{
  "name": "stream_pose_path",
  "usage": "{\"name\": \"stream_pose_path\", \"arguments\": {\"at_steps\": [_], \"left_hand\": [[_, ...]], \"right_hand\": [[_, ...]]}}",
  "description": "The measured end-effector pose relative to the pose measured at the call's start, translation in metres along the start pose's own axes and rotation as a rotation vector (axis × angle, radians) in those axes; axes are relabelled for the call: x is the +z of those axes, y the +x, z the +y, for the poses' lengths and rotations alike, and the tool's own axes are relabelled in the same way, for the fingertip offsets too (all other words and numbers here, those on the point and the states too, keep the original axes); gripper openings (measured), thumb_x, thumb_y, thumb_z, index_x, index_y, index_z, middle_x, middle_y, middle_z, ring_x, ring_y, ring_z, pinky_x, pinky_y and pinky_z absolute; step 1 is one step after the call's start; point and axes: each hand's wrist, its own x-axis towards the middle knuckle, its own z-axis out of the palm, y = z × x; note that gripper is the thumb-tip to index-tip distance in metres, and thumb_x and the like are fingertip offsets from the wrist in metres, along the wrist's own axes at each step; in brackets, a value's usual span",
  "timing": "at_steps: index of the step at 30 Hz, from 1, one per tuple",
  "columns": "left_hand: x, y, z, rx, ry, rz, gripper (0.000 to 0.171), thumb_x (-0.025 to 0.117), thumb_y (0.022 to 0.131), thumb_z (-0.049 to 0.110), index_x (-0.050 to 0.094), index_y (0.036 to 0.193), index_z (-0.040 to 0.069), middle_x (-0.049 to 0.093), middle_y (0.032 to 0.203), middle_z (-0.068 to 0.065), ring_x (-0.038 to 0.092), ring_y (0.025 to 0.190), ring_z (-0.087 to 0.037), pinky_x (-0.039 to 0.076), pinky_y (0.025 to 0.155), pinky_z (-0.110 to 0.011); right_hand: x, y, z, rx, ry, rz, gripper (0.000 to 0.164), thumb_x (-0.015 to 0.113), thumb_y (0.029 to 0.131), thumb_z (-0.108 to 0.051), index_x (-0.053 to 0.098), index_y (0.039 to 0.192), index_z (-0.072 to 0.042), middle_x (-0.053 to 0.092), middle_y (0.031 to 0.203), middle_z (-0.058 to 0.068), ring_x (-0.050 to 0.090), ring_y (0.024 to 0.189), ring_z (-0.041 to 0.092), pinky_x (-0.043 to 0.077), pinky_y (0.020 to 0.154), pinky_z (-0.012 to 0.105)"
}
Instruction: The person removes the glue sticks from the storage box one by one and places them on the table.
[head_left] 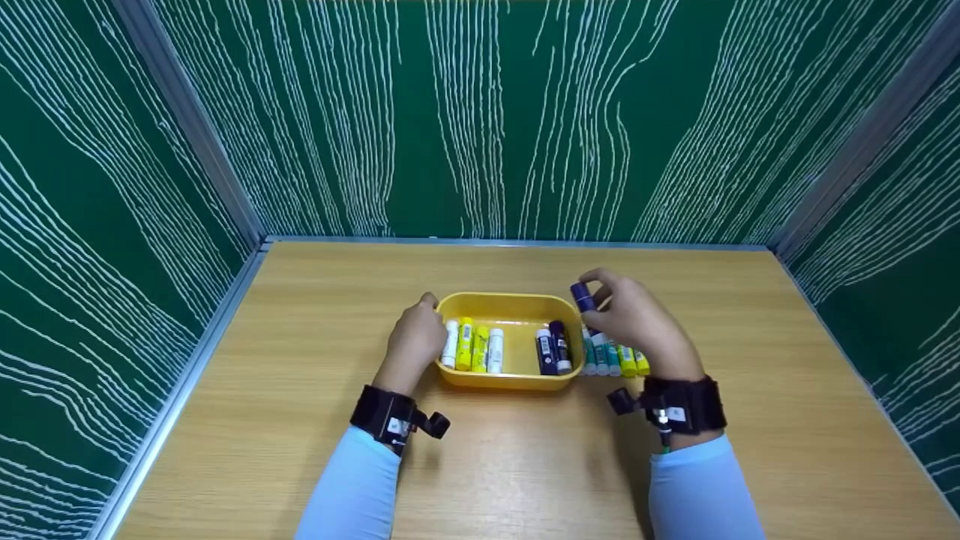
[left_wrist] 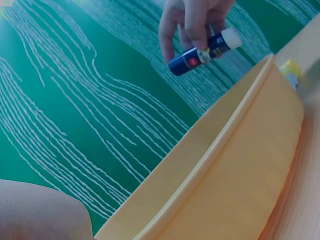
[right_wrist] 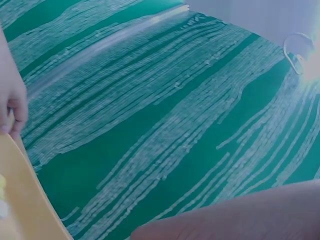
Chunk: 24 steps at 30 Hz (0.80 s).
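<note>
My right hand (head_left: 637, 319) holds a dark blue-purple glue stick (head_left: 582, 297) between thumb and fingers, raised just beyond the right rim of a yellow plastic basket (head_left: 510, 382). In the left wrist view this glue stick (left_wrist: 202, 54) is tilted, its pale end toward the right. My left hand (head_left: 416, 337) grips the basket's left rim; the right wrist view shows its fingers (right_wrist: 19, 112) curled at the edge. Inside the basket, white and yellow glue sticks (head_left: 465, 345) stand in a row at the left. Two dark purple ones (head_left: 553, 349) lie at the right.
Right of the basket, a row of green glue sticks (head_left: 601, 356) and yellow ones (head_left: 634, 361) lies on the wooden table (head_left: 480, 465), partly hidden by my right hand. Green panels with white wavy lines (head_left: 465, 112) enclose the table at the back and sides.
</note>
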Motion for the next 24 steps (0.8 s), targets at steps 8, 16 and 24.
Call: {"name": "stream_pose_path", "arguments": {"at_steps": [8,16,24], "left_hand": [[0.000,0.001,0.000,-0.022,-0.004,-0.013,0.044,0.046,0.122,0.020,0.052,0.163,0.008,0.073,0.147,-0.021,0.076,0.124,-0.030,0.064,0.105,-0.048],[0.000,-0.001,0.001,-0.026,-0.009,-0.007,0.043,0.046,0.122,0.020,0.053,0.162,0.008,0.074,0.145,-0.021,0.077,0.124,-0.032,0.064,0.104,-0.049],[0.000,-0.001,0.001,-0.012,-0.012,-0.003,0.042,0.047,0.121,0.018,0.054,0.161,0.008,0.076,0.142,-0.021,0.077,0.119,-0.033,0.065,0.101,-0.049]], "right_hand": [[-0.012,0.000,0.016,0.044,0.009,0.019,0.065,0.071,0.109,-0.012,0.047,0.170,-0.013,0.066,0.141,0.029,0.076,0.118,0.042,0.068,0.095,0.046],[-0.025,0.000,0.033,0.100,0.009,0.041,0.065,0.069,0.110,-0.016,0.045,0.171,-0.013,0.062,0.147,0.030,0.073,0.124,0.045,0.065,0.104,0.054],[-0.038,0.000,0.062,0.178,-0.014,0.042,0.067,0.068,0.111,-0.020,0.041,0.171,-0.007,0.058,0.152,0.037,0.070,0.127,0.048,0.060,0.107,0.062]]}}
